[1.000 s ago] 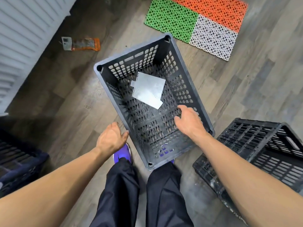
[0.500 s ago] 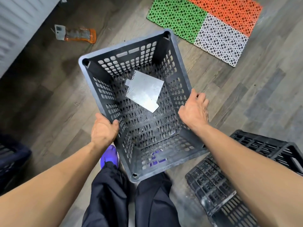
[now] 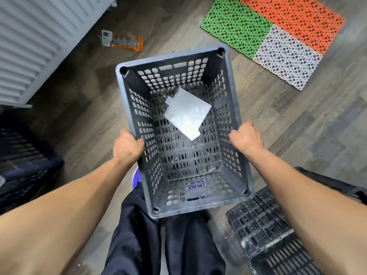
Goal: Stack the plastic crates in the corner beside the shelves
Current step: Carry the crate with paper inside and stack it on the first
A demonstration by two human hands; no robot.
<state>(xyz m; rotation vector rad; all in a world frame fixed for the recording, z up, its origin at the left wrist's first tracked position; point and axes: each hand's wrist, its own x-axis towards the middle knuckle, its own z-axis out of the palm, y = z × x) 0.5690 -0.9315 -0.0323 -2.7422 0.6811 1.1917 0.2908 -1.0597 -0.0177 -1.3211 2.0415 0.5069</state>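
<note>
I hold a dark grey perforated plastic crate [image 3: 236,108] in front of my legs, lifted off the floor. My left hand [image 3: 127,146] grips its left long rim, thumb inside the wall. My right hand [image 3: 246,137] grips the right long rim, fingers curled over the outside. A torn piece of white paper [image 3: 187,114] lies on the crate's floor. A second black crate [image 3: 264,227] lies tipped on the floor at my lower right, partly behind my right forearm. A dark blue crate [image 3: 23,165] stands at the left edge.
A white slatted panel [image 3: 39,36] fills the upper left. An orange packet [image 3: 125,41] lies on the wooden floor near it. Green, orange and white perforated mats [image 3: 278,34] cover the floor at the upper right. My purple shoe [image 3: 136,177] shows beside the crate.
Both hands moved from the crate's near corners onto its long rims and lifted it. The crate has straightened in front of me, and my view has swung right.
</note>
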